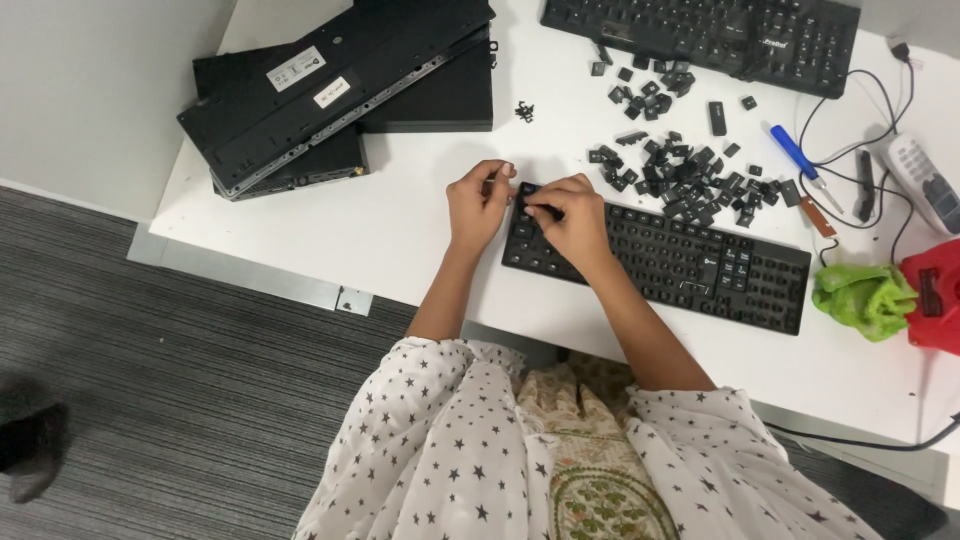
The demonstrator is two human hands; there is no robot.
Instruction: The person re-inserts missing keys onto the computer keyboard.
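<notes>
**Q:** Report hand status and the position of the work item.

**A:** I observed the black keyboard (665, 262) lying flat on the white table (400, 215), angled slightly, directly in front of the person. The right hand (572, 218) rested on the keyboard's top-left corner, fingers curled and pinched together over a keycap there; whether the keycap was actually gripped, I could not tell. The left hand (478, 205) sat just beside that same corner, on the table, fingers bent inward toward the right hand. I could not confirm whether it held anything.

**Q:** Report surrounding items.

**A:** I noted a pile of loose keycaps (675, 170) scattered on the table just beyond the keyboard. A second keyboard (700, 35) lay at the far edge. A blue-handled screwdriver (797, 155) lay to the right of the pile. A stack of flat black units (340, 90) occupied the far-left corner. A crumpled green cloth (862, 295) sat near the keyboard's right end, touching a red object (935, 290).
</notes>
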